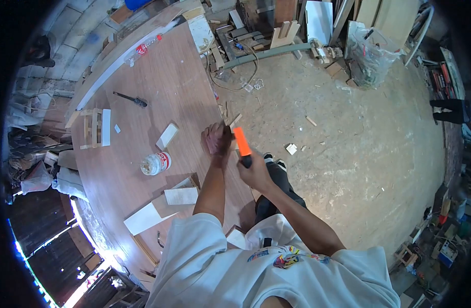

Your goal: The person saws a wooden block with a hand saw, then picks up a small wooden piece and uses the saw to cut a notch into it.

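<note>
My left hand (216, 138) rests at the edge of the wooden tabletop (169, 77), its fingers curled; whatever they hold is hidden. Close beside it, over the edge, my right hand (256, 173) is wrapped around the black grip of an orange tool (241, 142). The tool's orange part points up toward my left hand, and its working end cannot be made out. A narrow wood strip (236, 120) shows just past my left hand. Left of that hand lie a white block (167, 136) and a clear jar (156, 163) with a red-and-white label.
White-faced board pieces (181, 195) lie near my left forearm. Farther left are a small slatted wooden frame (95, 128) and a black-handled tool (131, 99). A plastic bottle (142, 50) lies by the far rim. Wood scraps (291, 149) dot the floor; a plastic bag (371, 59) stands beyond.
</note>
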Tool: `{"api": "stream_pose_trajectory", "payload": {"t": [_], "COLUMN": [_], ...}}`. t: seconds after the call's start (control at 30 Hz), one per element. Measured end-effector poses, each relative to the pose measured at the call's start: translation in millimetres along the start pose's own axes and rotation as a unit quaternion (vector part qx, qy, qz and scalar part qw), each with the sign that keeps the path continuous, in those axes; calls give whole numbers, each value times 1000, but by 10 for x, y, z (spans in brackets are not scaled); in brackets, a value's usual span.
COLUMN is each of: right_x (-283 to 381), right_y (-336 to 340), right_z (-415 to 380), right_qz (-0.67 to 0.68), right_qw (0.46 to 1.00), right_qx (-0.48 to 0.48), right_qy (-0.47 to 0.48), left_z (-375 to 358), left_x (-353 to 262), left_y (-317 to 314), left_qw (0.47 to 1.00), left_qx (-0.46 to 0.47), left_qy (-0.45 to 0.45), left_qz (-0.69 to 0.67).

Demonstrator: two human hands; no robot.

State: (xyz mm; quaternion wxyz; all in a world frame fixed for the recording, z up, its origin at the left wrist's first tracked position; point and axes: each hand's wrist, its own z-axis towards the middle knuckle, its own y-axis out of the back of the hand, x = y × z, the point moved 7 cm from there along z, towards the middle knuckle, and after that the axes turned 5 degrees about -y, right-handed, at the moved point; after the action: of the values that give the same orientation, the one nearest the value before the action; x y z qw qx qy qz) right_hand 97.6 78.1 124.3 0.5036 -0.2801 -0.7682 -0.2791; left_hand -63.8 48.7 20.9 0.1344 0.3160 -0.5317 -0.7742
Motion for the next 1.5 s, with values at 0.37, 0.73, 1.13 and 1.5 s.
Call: {"api": "stream_pose_trajectory", "payload": {"t": [0.37, 0.73, 1.13, 1.5], "right_x": [276, 506, 854, 83], "right_y": [157, -173, 7, -140], "right_z": [480, 1369, 434, 515], "right_qz": [131, 175, -15, -85], "right_qw": [970, 949, 977, 996], "right_qx": [74, 126, 130, 13], "right_qy": [-191, -230, -167, -26], "left_z": [-87, -57, -168, -1], "left_x": [-50, 8, -18, -44], "left_y": [-100, -94, -21, -73], "left_qw": [998, 997, 975, 994], "left_qx": [-55, -64, -212, -101], "left_qy": [-31, 34, -59, -39], "left_qz": [-13, -17, -41, -13]}}
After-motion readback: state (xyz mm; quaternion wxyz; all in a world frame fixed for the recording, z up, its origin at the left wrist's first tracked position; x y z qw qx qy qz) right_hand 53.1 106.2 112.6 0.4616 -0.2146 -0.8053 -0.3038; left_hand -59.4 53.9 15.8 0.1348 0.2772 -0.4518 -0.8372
